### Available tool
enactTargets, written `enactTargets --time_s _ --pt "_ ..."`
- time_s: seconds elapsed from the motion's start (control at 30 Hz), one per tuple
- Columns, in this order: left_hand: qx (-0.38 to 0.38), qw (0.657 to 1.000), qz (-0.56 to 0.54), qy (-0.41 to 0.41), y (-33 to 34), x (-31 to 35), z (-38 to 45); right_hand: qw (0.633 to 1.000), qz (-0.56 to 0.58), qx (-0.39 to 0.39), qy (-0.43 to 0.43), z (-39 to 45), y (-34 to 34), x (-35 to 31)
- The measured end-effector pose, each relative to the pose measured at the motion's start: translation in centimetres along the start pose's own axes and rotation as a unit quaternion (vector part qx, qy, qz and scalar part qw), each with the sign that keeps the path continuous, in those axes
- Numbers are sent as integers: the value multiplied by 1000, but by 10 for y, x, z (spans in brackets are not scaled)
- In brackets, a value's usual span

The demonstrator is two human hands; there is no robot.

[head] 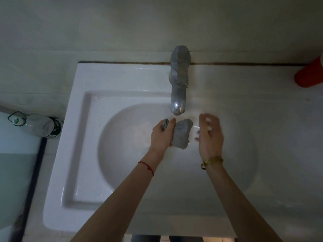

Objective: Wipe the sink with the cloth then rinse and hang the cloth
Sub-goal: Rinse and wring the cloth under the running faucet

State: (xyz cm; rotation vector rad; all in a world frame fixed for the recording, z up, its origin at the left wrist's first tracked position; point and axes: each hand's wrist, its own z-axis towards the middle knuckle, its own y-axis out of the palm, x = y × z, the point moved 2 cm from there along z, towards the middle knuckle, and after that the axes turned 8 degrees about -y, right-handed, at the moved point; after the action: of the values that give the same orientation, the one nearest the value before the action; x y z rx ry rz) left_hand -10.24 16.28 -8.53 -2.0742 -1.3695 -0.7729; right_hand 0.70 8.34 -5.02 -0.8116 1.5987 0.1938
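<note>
Left hand grips one bunched cloth over one sink; right hand fingers loosely spread, empty.

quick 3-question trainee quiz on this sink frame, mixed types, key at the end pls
1. Multiple choice: which hand holds the cloth? A) left hand B) right hand C) both
2. True or false: the cloth is bunched up over the basin of the sink, just below the spout of the tap.
3. Fill in: lying to the left of the sink is a clear plastic ____.

Key: 1 A. 2 true. 3 bottle.
</note>
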Motion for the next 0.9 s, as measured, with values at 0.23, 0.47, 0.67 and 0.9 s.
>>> enactTargets --time_s 0.23,0.47,0.67,0.9 --pt "-13 993 63 102 3 -6 -7 905 156 -191 348 0 36 24" --pt "38 980 95 173 1 -5 -14 992 41 -51 104 0 47 21" --pt "110 981 61 149 4 -11 -13 999 -17 -41 29 -18 53 15" --pt "116 983 36 137 5 -8 -14 999 31 -21 36 -20 62 19"
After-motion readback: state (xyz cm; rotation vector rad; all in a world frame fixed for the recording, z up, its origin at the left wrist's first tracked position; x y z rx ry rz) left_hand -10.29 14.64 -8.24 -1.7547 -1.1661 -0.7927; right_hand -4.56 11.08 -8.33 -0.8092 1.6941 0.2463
